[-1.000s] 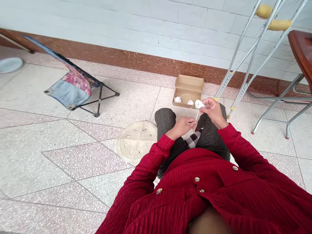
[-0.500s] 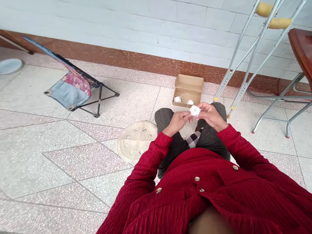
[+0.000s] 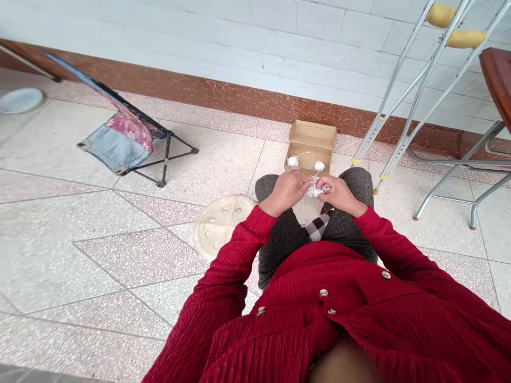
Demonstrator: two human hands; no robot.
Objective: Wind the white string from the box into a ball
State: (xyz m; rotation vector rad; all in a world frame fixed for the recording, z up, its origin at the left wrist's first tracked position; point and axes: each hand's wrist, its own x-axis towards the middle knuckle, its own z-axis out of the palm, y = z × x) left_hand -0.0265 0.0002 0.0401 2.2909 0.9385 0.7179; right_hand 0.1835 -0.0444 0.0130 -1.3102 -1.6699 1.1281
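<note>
Looks partway done to me: left hand (image 3: 288, 189) and right hand (image 3: 338, 192) are both pinched shut around one small white yarn ball (image 3: 315, 189) just in front of the box (image 3: 311, 139), where two more balls (image 3: 293, 161) already sit.

There's the small white bundle (image 3: 315, 189), pinched between the left hand (image 3: 288, 189) and the right hand (image 3: 339, 193), held up off the lap just above the knees. It's pale and soft-looking, crumpled rather than neatly round, and fingertips cover part of it from both sides. Whether a loose strand hangs from it is too small to tell.
</note>
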